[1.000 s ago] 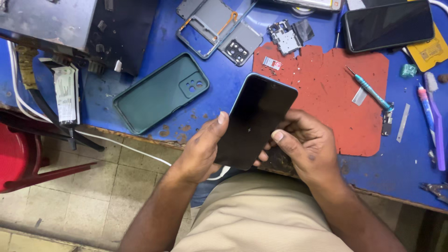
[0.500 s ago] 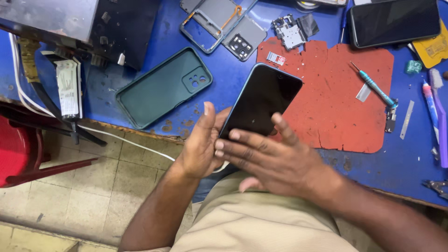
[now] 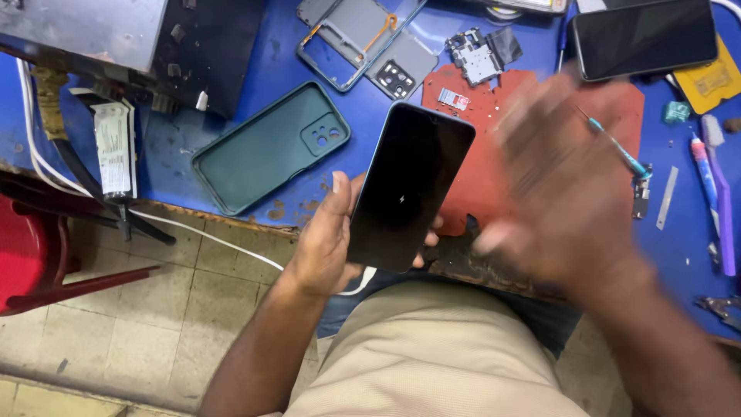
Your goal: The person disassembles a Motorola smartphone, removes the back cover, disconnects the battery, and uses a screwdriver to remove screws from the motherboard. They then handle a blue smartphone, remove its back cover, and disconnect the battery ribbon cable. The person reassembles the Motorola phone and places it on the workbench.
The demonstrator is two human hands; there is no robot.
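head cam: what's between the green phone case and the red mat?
The black phone, held up in the left hand, crosses that stretch in the head view; otherwise bare blue table.

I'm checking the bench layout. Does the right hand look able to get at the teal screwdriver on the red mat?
Probably yes: the right hand is blurred but empty, right beside the teal screwdriver, with nothing lying between them on the red mat.
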